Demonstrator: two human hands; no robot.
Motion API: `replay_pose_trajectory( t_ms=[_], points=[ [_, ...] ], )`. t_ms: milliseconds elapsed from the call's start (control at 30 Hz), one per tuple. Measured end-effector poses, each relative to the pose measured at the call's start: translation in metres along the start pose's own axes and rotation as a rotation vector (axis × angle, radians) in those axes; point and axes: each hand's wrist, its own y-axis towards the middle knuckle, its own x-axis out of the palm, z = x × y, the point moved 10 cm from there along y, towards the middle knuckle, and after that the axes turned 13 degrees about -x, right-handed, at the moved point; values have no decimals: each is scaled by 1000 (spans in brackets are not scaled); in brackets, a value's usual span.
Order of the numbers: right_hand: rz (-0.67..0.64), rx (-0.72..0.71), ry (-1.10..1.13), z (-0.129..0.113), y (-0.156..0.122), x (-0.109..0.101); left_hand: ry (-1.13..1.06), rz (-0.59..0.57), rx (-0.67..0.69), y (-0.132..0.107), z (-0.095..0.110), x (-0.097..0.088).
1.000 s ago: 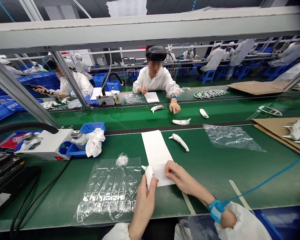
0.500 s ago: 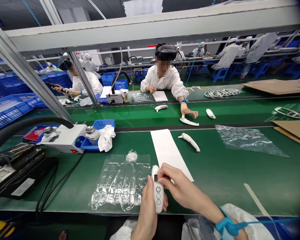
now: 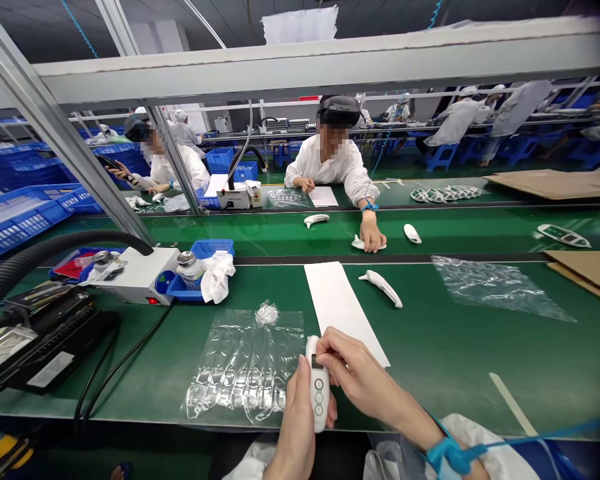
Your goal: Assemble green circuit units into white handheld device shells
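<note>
My left hand is wrapped around a white handheld thermometer, held upright near the bench's front edge. Its face shows a small dark screen and three round buttons. The fingertips of my right hand are pinched together at the screen's right side; anything between them is too small to make out. A blue strap circles my right wrist. Left of my hands lies a clear plastic sheet with a row of clear pockets. Behind them are a white paper strip and another white curved thermometer body.
Across the belt, a co-worker's hand covers part of a white piece. White shells lie on the belt. At left stand a white box with a black hose and a blue tray. Clear film lies right.
The co-worker's hand has come down onto the white piece. Pieces on the belt have shifted left. My hands keep nearly the same grip and pinch; the view has tilted slightly.
</note>
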Motion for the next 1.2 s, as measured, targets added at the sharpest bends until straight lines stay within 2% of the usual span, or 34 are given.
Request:
replay_pose_trajectory(
  t_ms=[333, 433, 567, 633, 733, 867, 1067, 1133, 1200],
  points=[
    [31, -20, -13, 0, -2, 1, -1, 29, -23, 1, -3, -6],
    [63, -23, -11, 2, -5, 1, 57, 21, 17, -1, 1, -2],
    [126, 126, 246, 27, -12, 14, 135, 47, 142, -7, 14, 2],
    [183, 188, 388, 38, -16, 18, 135, 55, 150, -7, 14, 1],
    [250, 128, 370, 33, -14, 12, 149, 59, 115, -3, 9, -4],
    [154, 12, 287, 17, -4, 15, 251, 79, 154, -2, 13, -10],
    [110, 134, 493, 40, 4, 27, 309, 134, 127, -3, 17, -20],
    [63, 119, 542, 36, 7, 28, 311, 138, 100, -3, 14, -25],
    [-40, 96, 598, 28, 9, 30, 330, 182, 143, -4, 17, -33]
  ],
)
